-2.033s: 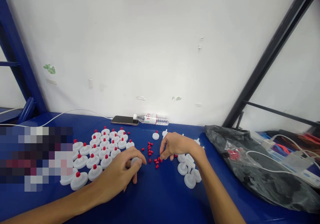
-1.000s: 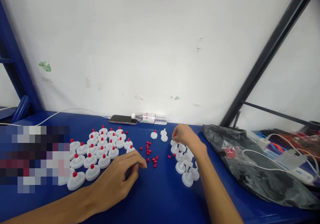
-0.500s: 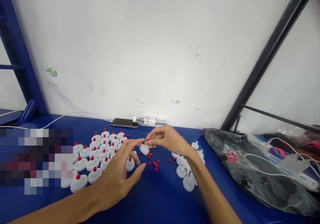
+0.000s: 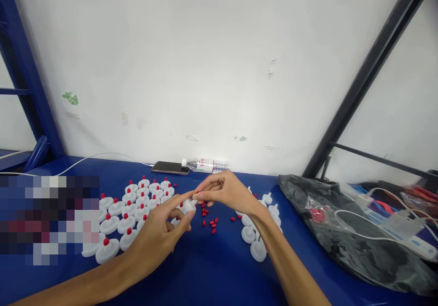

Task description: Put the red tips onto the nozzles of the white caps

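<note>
A white funnel-shaped plastic piece [image 4: 188, 204] is held between both hands, tilted, its thin stem pointing up and right. The thumb and fingers of my left hand [image 4: 163, 221] are closed on its wide round end. At the stem end, the fingertips of my right hand [image 4: 219, 192] pinch a small red cap [image 4: 197, 192], mostly hidden by the fingers. Loose red caps [image 4: 214, 225] lie on the table just below and right of the hands. To the left stand many white pieces with red caps on top [image 4: 126, 224]. Uncapped white pieces [image 4: 258, 251] lie in a heap by my right forearm.
The blue table [image 4: 212, 274] meets a white wall. A phone [image 4: 170, 167] and a clear plastic bottle [image 4: 205, 165] lie along the back. At the right are a black plastic bag [image 4: 328, 237], a power strip [image 4: 393, 226] and cables. A pixelated area covers the left side.
My right hand has brought the white piece left and tipped it. My left hand, open beside it before, has closed on its wide end.
</note>
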Motion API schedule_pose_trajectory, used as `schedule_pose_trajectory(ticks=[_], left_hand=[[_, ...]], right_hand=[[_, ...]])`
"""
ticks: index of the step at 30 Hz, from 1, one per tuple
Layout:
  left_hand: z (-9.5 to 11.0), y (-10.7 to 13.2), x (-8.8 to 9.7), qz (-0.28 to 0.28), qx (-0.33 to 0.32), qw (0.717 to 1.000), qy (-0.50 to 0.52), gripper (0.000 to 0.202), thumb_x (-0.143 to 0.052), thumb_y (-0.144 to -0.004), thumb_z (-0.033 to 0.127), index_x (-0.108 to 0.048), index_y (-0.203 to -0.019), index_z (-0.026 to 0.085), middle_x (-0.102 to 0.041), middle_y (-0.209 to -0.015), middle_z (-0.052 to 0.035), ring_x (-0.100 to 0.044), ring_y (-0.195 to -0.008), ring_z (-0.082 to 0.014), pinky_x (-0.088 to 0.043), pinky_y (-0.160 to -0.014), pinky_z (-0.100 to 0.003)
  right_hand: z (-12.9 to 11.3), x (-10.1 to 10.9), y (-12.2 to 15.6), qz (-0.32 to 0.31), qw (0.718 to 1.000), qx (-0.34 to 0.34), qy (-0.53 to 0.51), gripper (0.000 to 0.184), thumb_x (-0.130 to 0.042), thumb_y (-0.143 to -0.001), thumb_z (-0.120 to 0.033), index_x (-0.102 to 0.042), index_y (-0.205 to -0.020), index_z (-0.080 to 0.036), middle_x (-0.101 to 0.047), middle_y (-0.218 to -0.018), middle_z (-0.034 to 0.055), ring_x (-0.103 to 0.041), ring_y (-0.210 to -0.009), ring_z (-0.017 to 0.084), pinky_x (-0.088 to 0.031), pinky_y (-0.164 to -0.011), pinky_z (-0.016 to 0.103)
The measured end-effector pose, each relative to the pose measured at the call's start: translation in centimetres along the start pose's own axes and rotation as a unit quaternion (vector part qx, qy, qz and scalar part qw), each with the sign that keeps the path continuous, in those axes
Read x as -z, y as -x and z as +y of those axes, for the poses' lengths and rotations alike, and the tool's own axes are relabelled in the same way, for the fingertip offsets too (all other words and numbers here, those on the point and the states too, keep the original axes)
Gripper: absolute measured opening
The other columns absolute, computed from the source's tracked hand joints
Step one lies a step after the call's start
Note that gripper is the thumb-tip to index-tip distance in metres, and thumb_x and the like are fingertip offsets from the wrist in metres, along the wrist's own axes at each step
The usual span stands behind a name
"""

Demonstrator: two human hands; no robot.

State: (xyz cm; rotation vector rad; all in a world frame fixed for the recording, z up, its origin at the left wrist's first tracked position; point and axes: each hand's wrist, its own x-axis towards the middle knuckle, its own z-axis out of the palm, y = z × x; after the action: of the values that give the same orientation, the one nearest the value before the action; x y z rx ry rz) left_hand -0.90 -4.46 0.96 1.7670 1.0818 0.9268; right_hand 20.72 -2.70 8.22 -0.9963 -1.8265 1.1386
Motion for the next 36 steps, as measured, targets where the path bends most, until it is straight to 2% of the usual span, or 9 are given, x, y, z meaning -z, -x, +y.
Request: schedule_pose_trajectory(ticks=[6, 11, 16, 20, 24, 26, 29, 36], left_hand=[[0.7, 0.2, 0.2, 0.006, -0.010, 1.000, 0.023, 0.066, -0.059, -0.095, 0.064, -0.051, -0.148, 0.025, -0.070, -0.076, 0.0009, -0.054, -0.049, -0.0123, -0.048, -0.047, -0.024], [1.5, 0.6, 0.2, 0.013, -0.030, 0.997, 0.069, 0.062, -0.062, -0.095, 0.060, -0.056, -0.145, 0.022, -0.074, -0.097, -0.0050, -0.058, -0.060, -0.0138, -0.055, -0.057, -0.026], [1.9, 0.5, 0.4, 0.011, -0.036, 0.991, 0.131, 0.063, -0.066, -0.094, 0.057, -0.057, -0.142, 0.017, -0.075, -0.096, -0.0060, -0.064, -0.067, -0.0177, -0.057, -0.064, -0.031], [1.3, 0.2, 0.6, 0.005, -0.027, 0.981, 0.194, 0.051, -0.067, -0.095, 0.048, -0.062, -0.136, 0.018, -0.074, -0.094, -0.0042, -0.066, -0.071, -0.0183, -0.057, -0.075, -0.034], [1.0, -0.1, 0.7, -0.020, -0.013, 0.952, 0.306, 0.037, -0.059, -0.099, 0.043, -0.070, -0.125, 0.018, -0.071, -0.120, -0.0087, -0.067, -0.089, -0.0225, -0.058, -0.081, -0.038], [1.2, -0.1, 0.7, -0.020, -0.007, 0.952, 0.305, 0.033, -0.062, -0.098, 0.041, -0.070, -0.123, 0.020, -0.069, -0.126, -0.0084, -0.066, -0.096, -0.0235, -0.059, -0.081, -0.037], [1.5, -0.1, 0.8, -0.018, 0.005, 0.961, 0.277, 0.034, -0.071, -0.093, 0.039, -0.068, -0.124, 0.023, -0.070, -0.124, -0.0064, -0.068, -0.102, -0.0245, -0.061, -0.082, -0.036], [1.8, -0.1, 0.6, -0.028, 0.021, 0.965, 0.262, 0.040, -0.072, -0.092, 0.046, -0.063, -0.124, 0.023, -0.070, -0.125, -0.0070, -0.071, -0.110, -0.0287, -0.062, -0.093, -0.042]], right_hand=[[-0.1, 0.4, -0.1, 0.006, 0.997, 0.062, 0.049, 0.022, -0.085, -0.080, -0.041, -0.084, -0.091, -0.022, -0.077, -0.077, 0.0028, -0.069, -0.070, 0.015, -0.052, -0.062, 0.025], [-0.1, 0.5, 0.0, -0.001, 0.999, 0.033, 0.033, 0.028, -0.085, -0.080, -0.045, -0.083, -0.094, -0.021, -0.078, -0.077, 0.0037, -0.070, -0.068, 0.016, -0.050, -0.060, 0.024], [0.0, 0.0, 0.0, -0.009, 1.000, 0.015, 0.010, 0.029, -0.085, -0.079, -0.045, -0.082, -0.095, -0.021, -0.076, -0.076, 0.0032, -0.070, -0.068, 0.016, -0.049, -0.060, 0.024], [0.4, -0.9, -0.3, -0.019, 0.999, 0.033, 0.008, 0.028, -0.084, -0.080, -0.045, -0.081, -0.095, -0.021, -0.076, -0.079, 0.0024, -0.068, -0.066, 0.014, -0.047, -0.060, 0.024], [0.6, -1.8, -0.5, -0.055, 0.998, 0.018, 0.015, 0.028, -0.086, -0.078, -0.044, -0.080, -0.094, -0.021, -0.074, -0.075, 0.0002, -0.066, -0.064, 0.014, -0.046, -0.058, 0.023], [0.6, -2.0, -0.6, -0.067, 0.998, 0.011, 0.018, 0.027, -0.087, -0.077, -0.043, -0.080, -0.093, -0.022, -0.070, -0.069, -0.0018, -0.063, -0.060, 0.013, -0.045, -0.057, 0.023], [0.6, -2.1, -0.6, -0.071, 0.997, 0.016, 0.024, 0.021, -0.086, -0.078, -0.039, -0.081, -0.091, -0.022, -0.068, -0.067, -0.0030, -0.060, -0.059, 0.011, -0.044, -0.058, 0.022], [1.0, -2.0, -0.6, -0.079, 0.996, 0.014, 0.032, 0.010, -0.081, -0.079, -0.023, -0.081, -0.089, -0.023, -0.068, -0.066, -0.0044, -0.054, -0.058, 0.009, -0.041, -0.057, 0.021]])
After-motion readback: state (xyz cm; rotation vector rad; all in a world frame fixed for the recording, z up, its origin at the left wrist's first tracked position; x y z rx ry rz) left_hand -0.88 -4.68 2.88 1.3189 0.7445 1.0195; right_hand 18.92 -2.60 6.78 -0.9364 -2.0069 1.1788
